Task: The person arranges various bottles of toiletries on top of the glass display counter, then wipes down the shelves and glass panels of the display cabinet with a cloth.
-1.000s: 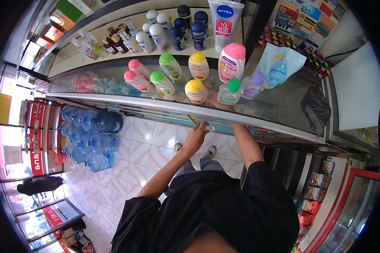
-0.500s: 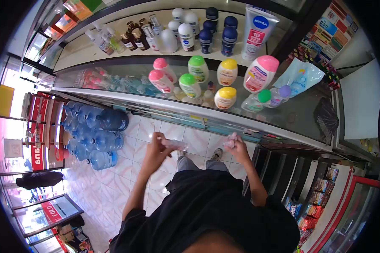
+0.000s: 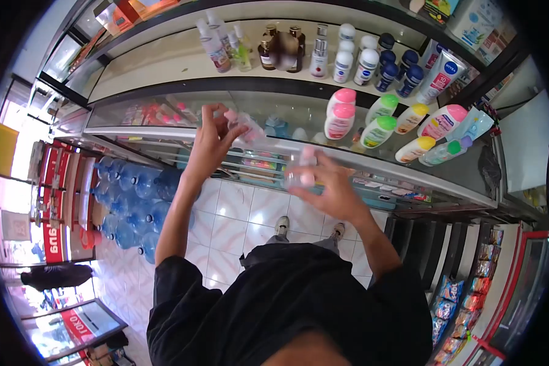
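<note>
My left hand [image 3: 212, 144] is at the glass counter's front edge, its fingers closed on a small clear bottle [image 3: 250, 129] with a pink cap. Lower and to the right, my right hand [image 3: 330, 184] grips small clear bottles [image 3: 305, 175] with pink caps, blurred by motion. On the glass top [image 3: 299, 100] beyond it stand two pink-capped lotion bottles [image 3: 340, 121], with green-capped bottles [image 3: 378, 132] and yellow-capped bottles [image 3: 415, 149] to their right. Pink-capped items [image 3: 165, 114] show through the glass left of my left hand.
Roll-on bottles [image 3: 366, 66], dark perfume bottles [image 3: 267, 53] and spray bottles [image 3: 215, 52] line the shelf above. Blue water jugs [image 3: 128, 198] stand on the tiled floor [image 3: 229, 210] at left. Snack packets [image 3: 448, 290] hang at lower right.
Both hands have risen from over the floor to the counter's front edge, each still with small bottles. The view has shifted left, so the lotion bottles appear farther right.
</note>
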`<act>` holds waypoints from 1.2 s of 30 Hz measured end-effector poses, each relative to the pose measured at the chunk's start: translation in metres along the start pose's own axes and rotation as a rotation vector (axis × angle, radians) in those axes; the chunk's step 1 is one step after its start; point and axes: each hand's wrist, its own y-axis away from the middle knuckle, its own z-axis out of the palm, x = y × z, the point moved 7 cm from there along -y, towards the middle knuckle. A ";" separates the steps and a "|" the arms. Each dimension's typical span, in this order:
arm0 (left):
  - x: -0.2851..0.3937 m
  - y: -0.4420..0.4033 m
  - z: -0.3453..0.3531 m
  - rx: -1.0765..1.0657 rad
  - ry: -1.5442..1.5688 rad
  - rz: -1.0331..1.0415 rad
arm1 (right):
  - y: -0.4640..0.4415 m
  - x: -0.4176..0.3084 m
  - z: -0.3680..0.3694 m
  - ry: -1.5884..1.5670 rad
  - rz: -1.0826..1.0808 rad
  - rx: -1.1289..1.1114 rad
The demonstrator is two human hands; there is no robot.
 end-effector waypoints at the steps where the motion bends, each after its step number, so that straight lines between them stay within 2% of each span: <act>1: -0.006 -0.009 -0.006 0.000 -0.027 0.052 | -0.016 -0.007 0.003 -0.024 0.010 0.011; 3: -0.013 -0.027 -0.013 -0.006 -0.087 0.160 | -0.044 -0.001 0.009 0.051 -0.003 0.098; 6: -0.010 -0.042 -0.012 -0.087 -0.163 0.187 | -0.075 0.017 0.009 0.201 0.034 0.225; 7: -0.010 -0.046 -0.007 -0.093 -0.111 0.290 | -0.082 0.024 0.008 0.258 0.059 0.265; 10: -0.019 -0.057 0.011 -0.199 -0.081 0.295 | -0.096 0.036 0.000 0.406 0.038 0.441; 11: -0.017 -0.060 0.016 -0.186 -0.079 0.366 | -0.098 0.043 -0.002 0.413 0.022 0.475; 14: -0.018 -0.072 0.031 -0.244 -0.031 0.378 | -0.103 0.064 -0.003 0.459 0.019 0.410; 17: -0.012 -0.084 0.045 -0.251 -0.013 0.507 | -0.100 0.078 0.001 0.446 0.116 0.271; 21: -0.008 -0.094 0.063 -0.288 0.001 0.576 | -0.091 0.078 0.002 0.385 0.129 0.270; 27: -0.006 -0.102 0.068 -0.335 0.001 0.437 | -0.088 0.071 0.001 0.374 0.046 0.305; 29: 0.004 -0.102 0.062 -0.297 -0.030 0.517 | -0.088 0.075 0.003 0.442 -0.042 0.352; 33: 0.017 -0.097 0.052 -0.226 0.027 0.618 | -0.085 0.071 0.006 0.388 0.022 0.392; 36: 0.006 -0.100 0.055 -0.264 0.082 0.558 | -0.082 0.070 0.007 0.385 0.022 0.420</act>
